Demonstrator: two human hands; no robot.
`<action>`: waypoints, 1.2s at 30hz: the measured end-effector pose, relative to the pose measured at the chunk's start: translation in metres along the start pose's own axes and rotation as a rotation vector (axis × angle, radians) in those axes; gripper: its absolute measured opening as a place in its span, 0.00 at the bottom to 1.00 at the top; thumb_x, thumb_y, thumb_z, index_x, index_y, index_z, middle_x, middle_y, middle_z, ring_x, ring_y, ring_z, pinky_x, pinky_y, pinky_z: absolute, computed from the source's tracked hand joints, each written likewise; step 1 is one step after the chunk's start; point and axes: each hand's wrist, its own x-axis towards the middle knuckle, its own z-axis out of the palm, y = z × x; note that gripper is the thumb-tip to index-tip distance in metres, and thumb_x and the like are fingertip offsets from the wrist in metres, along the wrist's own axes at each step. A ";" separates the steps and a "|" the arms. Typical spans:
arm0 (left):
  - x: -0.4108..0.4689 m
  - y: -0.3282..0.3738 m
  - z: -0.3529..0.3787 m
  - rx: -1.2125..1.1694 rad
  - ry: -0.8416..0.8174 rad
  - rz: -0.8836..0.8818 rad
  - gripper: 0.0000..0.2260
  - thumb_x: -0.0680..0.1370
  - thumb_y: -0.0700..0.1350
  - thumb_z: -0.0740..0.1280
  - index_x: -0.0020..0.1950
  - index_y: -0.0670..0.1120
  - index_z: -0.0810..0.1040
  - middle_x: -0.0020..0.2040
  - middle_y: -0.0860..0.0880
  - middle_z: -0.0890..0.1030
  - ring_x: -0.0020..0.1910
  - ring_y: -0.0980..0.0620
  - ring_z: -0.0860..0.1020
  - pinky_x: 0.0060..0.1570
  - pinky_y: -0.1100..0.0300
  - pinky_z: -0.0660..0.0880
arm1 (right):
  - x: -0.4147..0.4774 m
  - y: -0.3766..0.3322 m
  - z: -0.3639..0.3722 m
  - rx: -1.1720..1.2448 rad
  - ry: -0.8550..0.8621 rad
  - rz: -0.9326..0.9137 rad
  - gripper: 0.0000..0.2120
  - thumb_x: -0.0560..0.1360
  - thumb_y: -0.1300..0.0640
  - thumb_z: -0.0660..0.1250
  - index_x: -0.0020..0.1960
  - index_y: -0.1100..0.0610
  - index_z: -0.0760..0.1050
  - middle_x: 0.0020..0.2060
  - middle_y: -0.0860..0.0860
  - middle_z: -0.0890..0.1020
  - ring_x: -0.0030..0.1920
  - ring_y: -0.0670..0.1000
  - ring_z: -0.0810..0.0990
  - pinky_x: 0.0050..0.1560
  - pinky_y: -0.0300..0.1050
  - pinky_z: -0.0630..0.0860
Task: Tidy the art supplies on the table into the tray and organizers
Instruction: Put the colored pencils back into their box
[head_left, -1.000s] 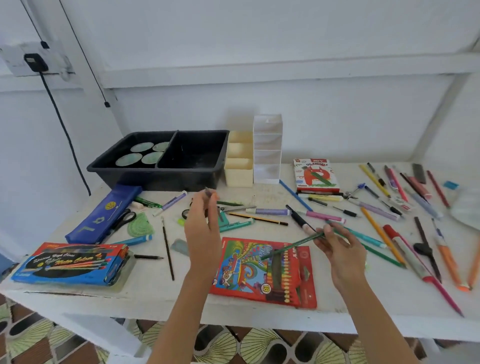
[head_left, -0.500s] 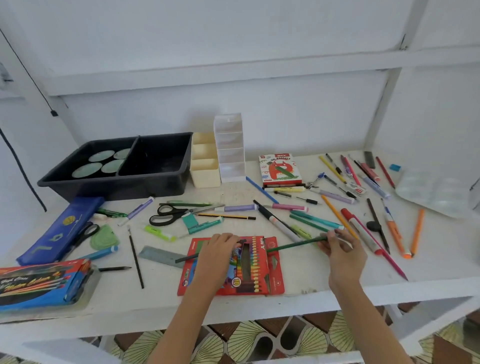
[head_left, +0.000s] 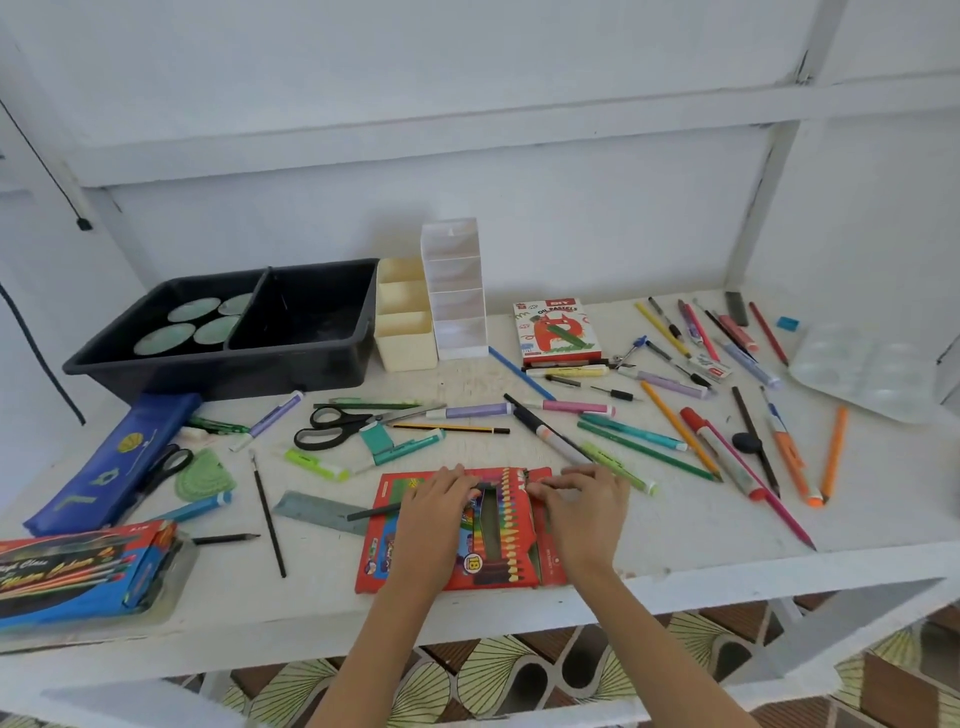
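Note:
A red crayon box (head_left: 498, 551) lies at the front middle of the white table. Both my hands are on its upper part. My left hand (head_left: 436, 504) has its fingers curled over a dark green pencil (head_left: 374, 513), whose end sticks out to the left. My right hand (head_left: 584, 506) pinches the same pencil by the box's window; its middle is hidden under my hands. The black two-part tray (head_left: 223, 358) stands at the back left. Next to it are a cream organizer (head_left: 405, 343) and a white organizer (head_left: 460, 312).
Scissors (head_left: 332, 426), a blue pouch (head_left: 114, 462), a watercolour set (head_left: 67, 571) and a steel set square (head_left: 322, 512) lie left. An oil pastels box (head_left: 556, 332), several pens and pencils (head_left: 675, 431) and a clear palette (head_left: 872, 374) lie right.
The view has swung right and down. Both hands brought the green pencil down and together onto the crayon box; the left hand came back from the far middle of the table.

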 end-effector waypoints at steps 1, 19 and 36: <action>0.000 0.000 0.000 0.014 -0.009 0.000 0.23 0.77 0.50 0.65 0.71 0.52 0.66 0.74 0.50 0.64 0.73 0.52 0.61 0.69 0.56 0.58 | 0.001 -0.002 0.002 -0.004 0.015 0.016 0.05 0.67 0.54 0.76 0.37 0.54 0.82 0.44 0.46 0.75 0.50 0.46 0.64 0.51 0.39 0.61; 0.006 0.033 -0.020 -0.015 0.061 0.049 0.21 0.78 0.48 0.63 0.71 0.52 0.66 0.67 0.50 0.69 0.65 0.51 0.67 0.62 0.57 0.62 | -0.014 -0.019 -0.016 0.390 -0.327 0.142 0.03 0.75 0.53 0.67 0.46 0.49 0.80 0.43 0.47 0.83 0.45 0.45 0.80 0.42 0.30 0.75; -0.024 0.041 -0.014 -0.007 -0.132 -0.385 0.28 0.80 0.57 0.52 0.77 0.48 0.50 0.78 0.46 0.50 0.76 0.46 0.46 0.74 0.46 0.46 | 0.018 0.020 -0.085 0.713 0.304 0.329 0.10 0.77 0.61 0.64 0.59 0.57 0.71 0.37 0.52 0.82 0.31 0.43 0.82 0.44 0.40 0.81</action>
